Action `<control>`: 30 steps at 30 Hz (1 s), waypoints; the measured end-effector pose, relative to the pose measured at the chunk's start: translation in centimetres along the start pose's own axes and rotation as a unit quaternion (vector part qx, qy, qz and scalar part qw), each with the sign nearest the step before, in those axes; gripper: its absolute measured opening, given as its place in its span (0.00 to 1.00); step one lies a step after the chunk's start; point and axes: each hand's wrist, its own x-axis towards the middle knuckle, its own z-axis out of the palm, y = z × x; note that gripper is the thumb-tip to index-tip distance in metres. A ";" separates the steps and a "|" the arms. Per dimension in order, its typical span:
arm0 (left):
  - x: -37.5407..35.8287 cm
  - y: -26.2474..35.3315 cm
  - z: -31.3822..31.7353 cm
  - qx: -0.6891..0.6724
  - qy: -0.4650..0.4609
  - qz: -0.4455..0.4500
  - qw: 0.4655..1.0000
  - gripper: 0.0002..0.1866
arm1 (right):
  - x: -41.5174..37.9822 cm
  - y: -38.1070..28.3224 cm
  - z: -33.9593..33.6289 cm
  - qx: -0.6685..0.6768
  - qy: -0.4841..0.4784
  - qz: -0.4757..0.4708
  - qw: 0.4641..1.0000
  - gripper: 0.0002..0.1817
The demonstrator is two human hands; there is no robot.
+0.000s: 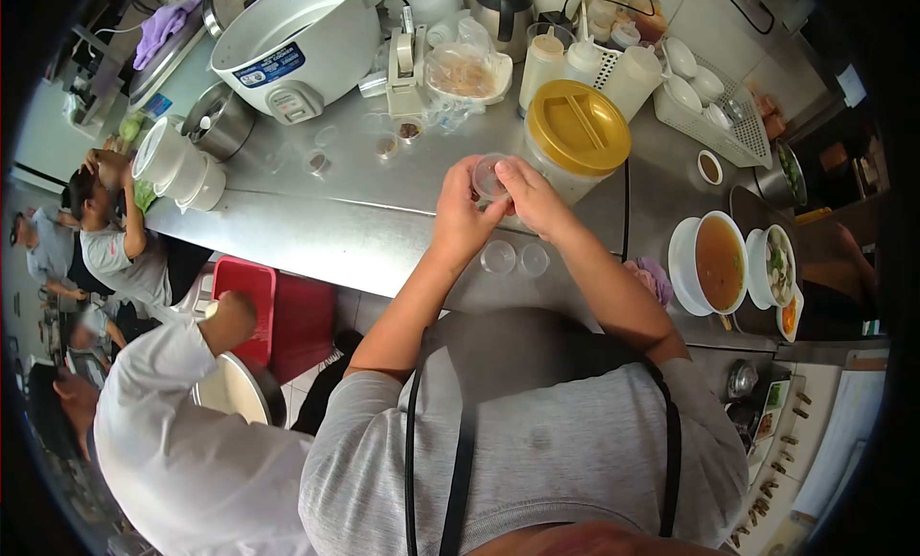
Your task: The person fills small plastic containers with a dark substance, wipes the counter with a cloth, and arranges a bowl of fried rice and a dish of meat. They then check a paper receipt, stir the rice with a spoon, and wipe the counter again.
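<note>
Together, both hands hold a small clear plastic sauce cup (489, 176) over the steel counter. My left hand (462, 209) wraps its left side, and my right hand (538, 199) presses its right rim with the thumb on top. Just below the hands, two clear round plastic pieces (498, 257) lie on the counter. Right behind my right hand stands a big tub with a gold lid (578, 127). Farther back on the left are several small clear cups with dark contents, one of them a cup (409, 130) near the tape dispenser (404, 75).
A rice cooker (297, 48) stands at the back left beside a metal pot (218, 120). Squeeze bottles (632, 84) and a spoon basket (719, 125) line the back right. At right sit a soup bowl (719, 262) and other bowls. A person in white (182, 431) works close on the left.
</note>
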 end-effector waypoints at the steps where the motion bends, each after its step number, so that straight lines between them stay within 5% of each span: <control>1: -0.2 0.4 -0.1 -0.014 -0.001 -0.003 1.000 0.23 | -0.1 -0.1 0.0 0.005 -0.010 0.005 1.000 0.17; 3: -0.5 1.1 0.0 -0.043 -0.003 -0.009 0.999 0.22 | -0.4 -0.2 -0.1 0.014 -0.030 0.016 0.999 0.17; 6: -0.7 1.7 0.2 -0.264 0.023 -0.078 0.961 0.16 | -0.2 0.8 0.1 -0.031 -0.025 0.006 0.999 0.16; 12: 1.0 -3.6 0.2 -0.132 0.037 -0.157 0.978 0.20 | 0.5 3.2 0.9 -0.212 0.025 -0.094 0.972 0.17; 18: 1.7 -2.2 0.2 -0.069 0.084 -0.102 0.989 0.19 | 1.0 1.8 1.2 -0.129 0.027 -0.103 0.986 0.19; 24: 3.3 -1.1 0.2 -0.035 0.088 -0.057 0.994 0.18 | 1.3 -1.1 1.5 -0.245 0.094 -0.117 0.958 0.22; 30: 3.2 -1.7 0.6 -0.077 0.100 -0.036 0.991 0.18 | 2.0 0.0 1.7 -0.183 0.111 -0.158 0.964 0.19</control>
